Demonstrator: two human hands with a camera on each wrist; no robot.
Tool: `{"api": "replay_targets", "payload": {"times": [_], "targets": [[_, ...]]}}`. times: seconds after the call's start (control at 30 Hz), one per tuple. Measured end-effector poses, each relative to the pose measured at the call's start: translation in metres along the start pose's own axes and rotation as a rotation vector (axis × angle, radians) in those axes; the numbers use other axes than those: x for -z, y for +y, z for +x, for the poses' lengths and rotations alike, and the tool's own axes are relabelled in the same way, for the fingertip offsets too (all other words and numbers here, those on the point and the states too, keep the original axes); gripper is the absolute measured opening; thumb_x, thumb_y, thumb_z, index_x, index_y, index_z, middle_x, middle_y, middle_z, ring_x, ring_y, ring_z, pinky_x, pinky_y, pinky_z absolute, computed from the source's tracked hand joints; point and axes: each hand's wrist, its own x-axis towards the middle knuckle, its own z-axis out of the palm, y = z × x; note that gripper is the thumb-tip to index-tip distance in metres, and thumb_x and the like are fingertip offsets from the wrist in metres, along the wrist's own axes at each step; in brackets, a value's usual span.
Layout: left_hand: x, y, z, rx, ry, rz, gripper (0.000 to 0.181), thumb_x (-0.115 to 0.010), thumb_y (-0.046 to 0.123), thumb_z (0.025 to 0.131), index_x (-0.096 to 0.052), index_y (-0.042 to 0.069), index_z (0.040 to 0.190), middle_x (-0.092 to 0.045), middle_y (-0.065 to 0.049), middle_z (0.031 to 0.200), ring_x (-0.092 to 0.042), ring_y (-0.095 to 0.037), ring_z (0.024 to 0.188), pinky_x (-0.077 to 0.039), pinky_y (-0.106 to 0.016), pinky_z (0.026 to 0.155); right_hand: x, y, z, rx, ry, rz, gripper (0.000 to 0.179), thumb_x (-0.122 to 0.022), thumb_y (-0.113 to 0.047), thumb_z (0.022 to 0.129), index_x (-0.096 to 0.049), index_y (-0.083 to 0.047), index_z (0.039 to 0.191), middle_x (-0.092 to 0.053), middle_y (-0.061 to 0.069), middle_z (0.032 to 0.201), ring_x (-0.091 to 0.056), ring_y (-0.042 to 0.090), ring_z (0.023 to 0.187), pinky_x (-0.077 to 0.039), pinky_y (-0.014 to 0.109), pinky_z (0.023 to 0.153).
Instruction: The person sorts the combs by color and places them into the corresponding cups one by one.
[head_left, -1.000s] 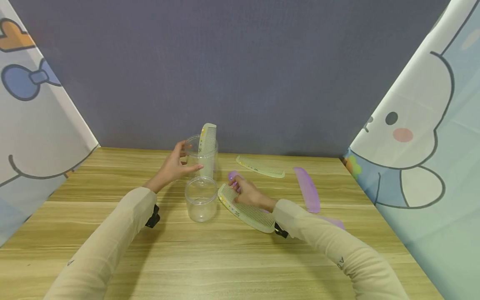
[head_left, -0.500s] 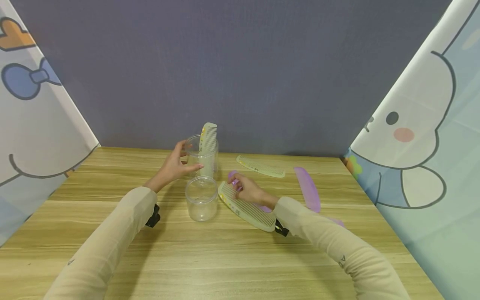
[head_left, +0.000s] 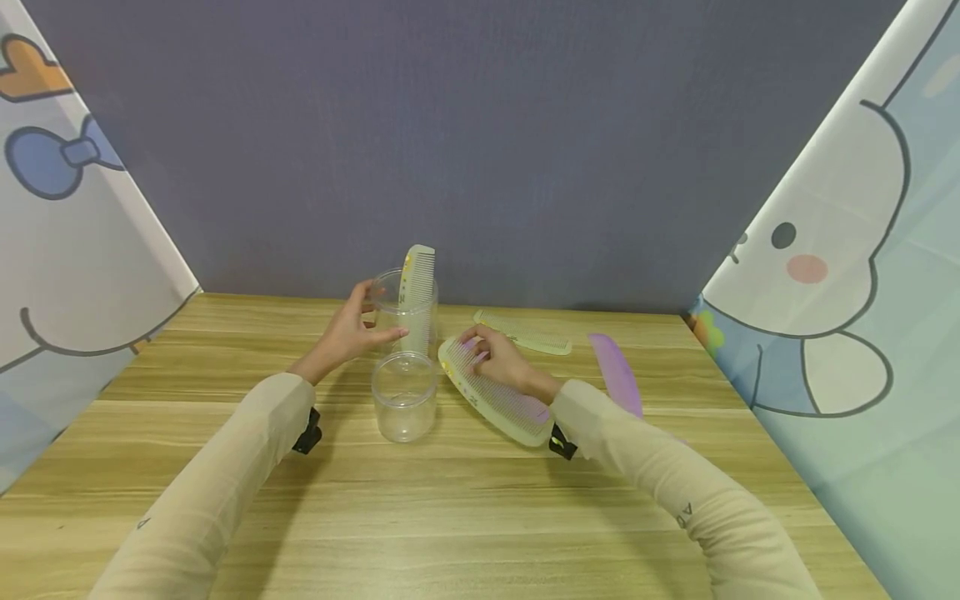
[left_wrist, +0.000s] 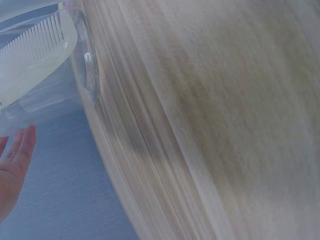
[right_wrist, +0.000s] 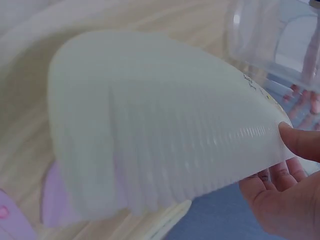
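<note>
Comb (head_left: pixel 495 398) in right hand (head_left: pixel 501 360) hides purple comb (right_wrist: pixel 55 202), wrist-visible only.

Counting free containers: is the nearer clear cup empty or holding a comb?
Empty. The nearer clear cup shows only bare plastic; the comb stands in the taller cup behind it.

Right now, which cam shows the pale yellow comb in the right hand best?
Head view: the whole pale yellow plastic comb shows, lifted at one end in the right hand beside the clear plastic cups. Right wrist view shows it close, blurred, filling the frame, thumb on its edge. Left wrist view misses it, showing only the comb standing in a cup.
</note>
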Motion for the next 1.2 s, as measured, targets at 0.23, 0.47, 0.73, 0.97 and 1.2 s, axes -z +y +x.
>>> {"api": "replay_targets", "payload": {"times": [0.23, 0.47, 0.73, 0.97, 1.2], "targets": [[-0.001, 0.0, 0.0, 0.007, -0.005, -0.006, 0.103, -0.078, 0.038, 0.07, -0.012, 0.006, 0.144, -0.033, -0.017, 0.143, -0.039, -0.043, 0.124, -0.046, -0.05, 0.095, 0.009, -0.009, 0.009, -0.047, 0.081, -0.009, 0.047, -0.062, 0.008, 0.079, -0.049, -0.005, 0.122, -0.056, 0.017, 0.106, -0.055, 0.015, 0.074, -0.048, 0.02, 0.064], [0.0, 0.0, 0.001, 0.003, -0.007, 0.003, 0.104, -0.077, 0.039, 0.071, -0.011, 0.006, 0.144, -0.033, -0.017, 0.144, -0.039, -0.043, 0.124, -0.046, -0.05, 0.094, 0.019, -0.016, 0.019, -0.027, 0.154, 0.015, 0.043, -0.062, 0.005, 0.081, -0.051, -0.003, 0.122, -0.057, 0.02, 0.11, -0.054, 0.018, 0.074, -0.048, 0.021, 0.062], [0.0, -0.001, 0.0, 0.004, -0.003, 0.018, 0.104, -0.077, 0.038, 0.071, -0.011, 0.006, 0.144, -0.032, -0.017, 0.144, -0.039, -0.042, 0.124, -0.047, -0.049, 0.094, 0.028, -0.024, 0.029, -0.022, 0.239, 0.059, 0.042, -0.061, 0.008, 0.08, -0.051, 0.001, 0.12, -0.059, 0.021, 0.109, -0.054, 0.018, 0.079, -0.05, 0.021, 0.064], [0.0, 0.0, 0.0, 0.001, -0.001, 0.019, 0.103, -0.077, 0.037, 0.071, -0.012, 0.005, 0.144, -0.032, -0.018, 0.144, -0.04, -0.043, 0.123, -0.047, -0.049, 0.093, 0.035, -0.032, 0.039, 0.006, 0.325, 0.114, 0.038, -0.06, 0.008, 0.081, -0.052, 0.004, 0.118, -0.059, 0.022, 0.105, -0.053, 0.014, 0.074, -0.05, 0.022, 0.06], [0.0, -0.001, 0.0, 0.002, -0.006, 0.016, 0.104, -0.077, 0.038, 0.071, -0.011, 0.005, 0.144, -0.033, -0.017, 0.144, -0.04, -0.042, 0.123, -0.047, -0.049, 0.093, 0.043, -0.037, 0.048, 0.035, 0.397, 0.192, 0.036, -0.059, 0.007, 0.081, -0.052, 0.003, 0.117, -0.059, 0.022, 0.107, -0.054, 0.016, 0.077, -0.048, 0.022, 0.066]]}}
